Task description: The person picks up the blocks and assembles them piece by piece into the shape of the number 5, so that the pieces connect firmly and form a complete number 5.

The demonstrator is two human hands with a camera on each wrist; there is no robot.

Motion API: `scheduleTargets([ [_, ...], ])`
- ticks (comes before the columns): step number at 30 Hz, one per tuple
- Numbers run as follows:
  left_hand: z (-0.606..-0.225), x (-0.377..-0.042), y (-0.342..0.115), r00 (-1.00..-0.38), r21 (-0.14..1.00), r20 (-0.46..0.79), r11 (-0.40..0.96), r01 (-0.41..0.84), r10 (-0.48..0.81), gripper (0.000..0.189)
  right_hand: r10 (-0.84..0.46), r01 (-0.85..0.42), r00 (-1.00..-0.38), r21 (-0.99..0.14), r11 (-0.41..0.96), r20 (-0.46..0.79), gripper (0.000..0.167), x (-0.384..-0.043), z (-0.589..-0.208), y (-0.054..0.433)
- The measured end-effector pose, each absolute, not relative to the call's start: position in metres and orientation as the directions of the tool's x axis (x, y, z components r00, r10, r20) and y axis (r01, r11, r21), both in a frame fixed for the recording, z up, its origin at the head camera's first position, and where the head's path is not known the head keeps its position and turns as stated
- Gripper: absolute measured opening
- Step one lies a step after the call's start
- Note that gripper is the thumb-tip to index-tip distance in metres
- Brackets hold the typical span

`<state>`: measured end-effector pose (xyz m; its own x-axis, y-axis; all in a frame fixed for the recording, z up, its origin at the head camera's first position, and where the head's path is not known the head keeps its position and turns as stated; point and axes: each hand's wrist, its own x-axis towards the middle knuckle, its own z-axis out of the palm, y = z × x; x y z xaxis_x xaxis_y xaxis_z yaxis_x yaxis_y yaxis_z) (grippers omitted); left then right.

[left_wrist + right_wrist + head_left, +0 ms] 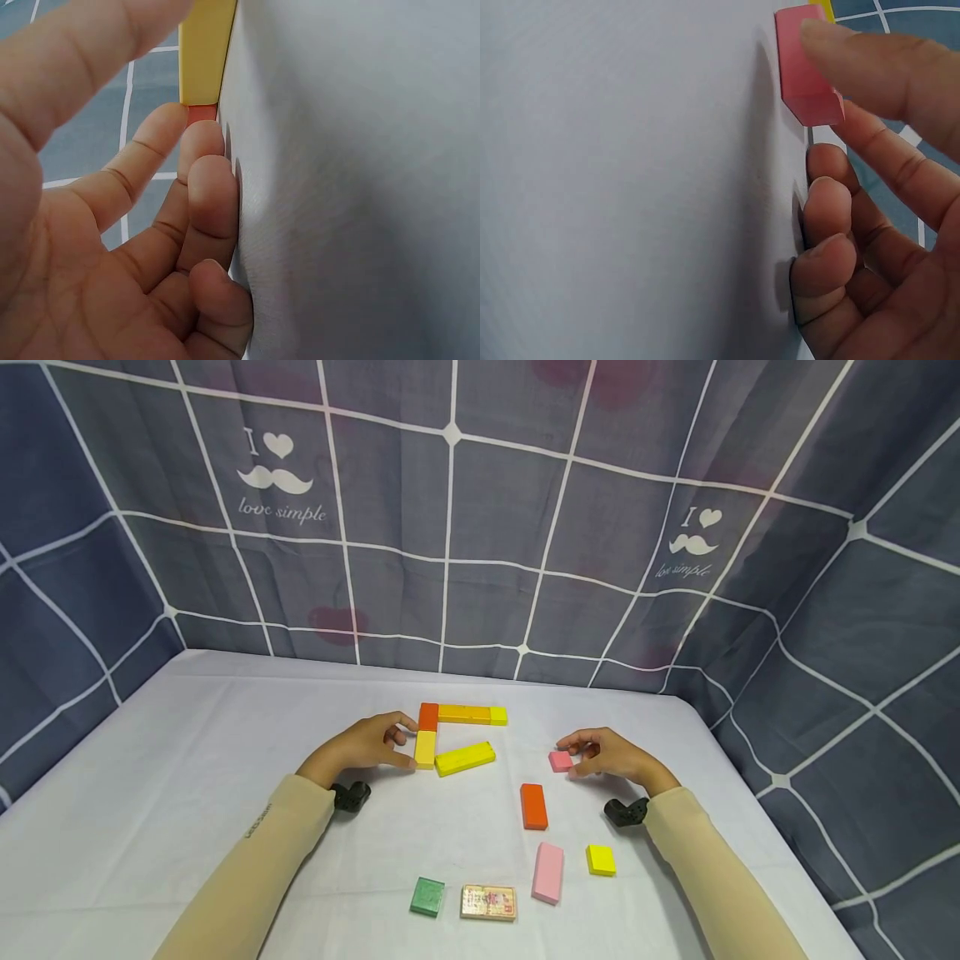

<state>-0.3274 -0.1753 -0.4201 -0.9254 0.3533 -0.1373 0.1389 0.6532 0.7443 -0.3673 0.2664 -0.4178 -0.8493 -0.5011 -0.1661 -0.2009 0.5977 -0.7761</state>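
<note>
My right hand point(611, 754) pinches a small pink block point(560, 762) at the table's right. In the right wrist view the thumb lies against the pink block point(806, 64), with the index finger at its other side. At the left, my left hand point(365, 745) rests beside a pale yellow block point(425, 750) and an orange-red block point(428, 717), thumb and index finger at their left edge. Those two blocks stand end to end. From the orange-red one an orange-yellow bar point(464, 715) runs right to a small bright yellow block point(498, 716).
A yellow bar point(465, 759) lies slanted between the hands. Nearer me are an orange block point(534, 807), a long pink block point(548, 873), a yellow square block point(601, 860), a patterned block point(488, 902) and a green block point(427, 897). A checked curtain point(397, 485) hangs behind the table.
</note>
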Motion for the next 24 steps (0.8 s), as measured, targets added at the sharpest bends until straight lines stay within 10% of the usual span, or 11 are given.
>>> scheduleTargets([
  [24,-0.418,-0.325,-0.176,-0.925,0.739,-0.153,0.662,0.128,0.349,0.062,-0.489,-0.262,-0.865,-0.729,0.632,-0.113,0.034,-0.374,-0.42,0.252],
])
